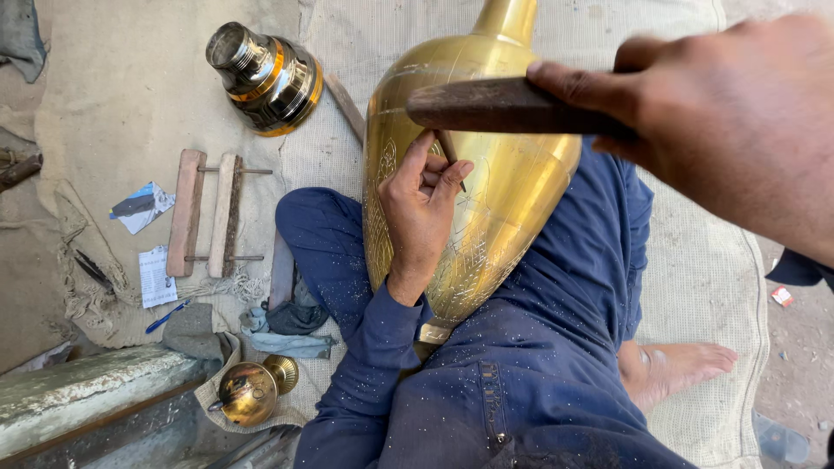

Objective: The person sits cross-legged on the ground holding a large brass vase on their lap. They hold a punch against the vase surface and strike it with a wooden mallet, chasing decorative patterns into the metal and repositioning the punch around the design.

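Coarse burlap matting [704, 260] covers the floor where the person sits cross-legged in dark blue clothes, a bare foot [673, 369] out below the right hand. Across the lap lies a large brass vase [512, 187], smooth and polished, pear-shaped, its narrow neck pointing away from the body. The left hand [421, 213] rests on the vase's belly with fingers pinched around a thin metal chisel [452, 156], its tip set against the brass. The right hand [738, 122] is clenched around a dark wooden mallet handle [504, 106], held level just above the chisel's head. Fine engraved lines already pattern the metal beside and below the left hand, so the work appears to be mid-engraving; a well-placed strike would call for the chisel to stay steady at its angle while the mallet meets its top squarely.

Far to the left of the left hand lie a wooden clamp frame [208, 213] of two slats joined by rods, a blue pen [167, 316] and paper scraps. Above those stands a banded brass and silver vessel part [265, 78]; below, a small round brass pot [248, 393] sits by a stone ledge [87, 391].
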`<state>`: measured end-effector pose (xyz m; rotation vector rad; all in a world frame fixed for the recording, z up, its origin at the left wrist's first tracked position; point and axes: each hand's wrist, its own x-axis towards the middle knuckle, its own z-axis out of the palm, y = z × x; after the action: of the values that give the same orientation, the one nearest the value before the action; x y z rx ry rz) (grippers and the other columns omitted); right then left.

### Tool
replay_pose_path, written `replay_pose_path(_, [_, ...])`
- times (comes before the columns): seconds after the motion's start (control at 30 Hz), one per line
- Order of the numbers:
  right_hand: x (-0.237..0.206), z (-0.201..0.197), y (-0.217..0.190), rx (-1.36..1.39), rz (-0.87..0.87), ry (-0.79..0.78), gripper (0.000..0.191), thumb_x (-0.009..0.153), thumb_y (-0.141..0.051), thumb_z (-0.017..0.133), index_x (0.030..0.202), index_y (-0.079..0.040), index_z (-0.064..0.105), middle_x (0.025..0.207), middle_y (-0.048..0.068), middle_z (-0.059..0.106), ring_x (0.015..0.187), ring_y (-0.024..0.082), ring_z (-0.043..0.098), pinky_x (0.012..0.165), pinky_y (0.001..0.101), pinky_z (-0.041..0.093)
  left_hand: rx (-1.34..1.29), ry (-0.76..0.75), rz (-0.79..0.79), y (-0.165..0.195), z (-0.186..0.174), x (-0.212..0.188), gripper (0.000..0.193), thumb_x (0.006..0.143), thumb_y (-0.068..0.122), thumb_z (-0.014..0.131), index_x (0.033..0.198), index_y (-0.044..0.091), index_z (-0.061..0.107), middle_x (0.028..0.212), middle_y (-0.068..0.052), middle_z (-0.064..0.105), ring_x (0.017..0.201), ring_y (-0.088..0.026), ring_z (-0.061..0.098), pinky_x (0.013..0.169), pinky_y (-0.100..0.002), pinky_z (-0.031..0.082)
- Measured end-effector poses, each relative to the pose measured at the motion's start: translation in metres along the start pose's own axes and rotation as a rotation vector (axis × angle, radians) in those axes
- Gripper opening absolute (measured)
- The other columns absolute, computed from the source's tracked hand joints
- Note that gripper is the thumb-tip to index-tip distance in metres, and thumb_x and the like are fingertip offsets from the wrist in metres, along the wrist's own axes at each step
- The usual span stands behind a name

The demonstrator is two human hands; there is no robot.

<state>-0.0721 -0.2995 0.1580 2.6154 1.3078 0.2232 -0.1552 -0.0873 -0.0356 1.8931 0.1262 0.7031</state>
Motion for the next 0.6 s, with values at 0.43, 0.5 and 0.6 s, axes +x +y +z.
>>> replay_pose_path(0.43, [-0.014, 0.005, -0.001, -0.136, 0.07, -0.151, 0.078, 0.083, -0.046, 0.077, 0.157, -0.038, 0.051, 0.086, -0.002, 0.072, 0.06, 0.014, 0.069, 0.058, 0.029, 0.057, -0.027, 0.016, -0.007, 0.01, -0.002, -0.007, 0.049, 0.092, 0.006, 0.08, 0.137, 0.001, 0.061, 0.084, -0.007, 0.075, 0.073, -0.011, 0.074, 0.061, -0.024, 0.061])
replay_pose_path(0.5, [-0.017, 0.009, 0.005, -0.019, 0.073, 0.009, 0.068, 0.087, -0.039, 0.076, 0.152, -0.033, 0.055, 0.087, 0.001, 0.071, 0.063, 0.016, 0.068, 0.06, 0.0308, 0.057, -0.096, 0.03, 0.007, 0.011, -0.003, -0.011, 0.046, 0.096, 0.005, 0.079, 0.137, 0.001, 0.06, 0.088, -0.007, 0.074, 0.077, -0.01, 0.073, 0.065, -0.024, 0.062])
replay_pose_path(0.6, [-0.02, 0.017, 0.008, 0.127, 0.02, 0.247, 0.07, 0.087, -0.028, 0.079, 0.154, -0.019, 0.059, 0.094, 0.009, 0.07, 0.071, 0.022, 0.069, 0.065, 0.0348, 0.057, -0.153, 0.028, -0.03, 0.01, -0.004, -0.017, 0.041, 0.1, 0.006, 0.077, 0.136, 0.003, 0.057, 0.094, -0.007, 0.071, 0.082, -0.01, 0.072, 0.069, -0.024, 0.062])
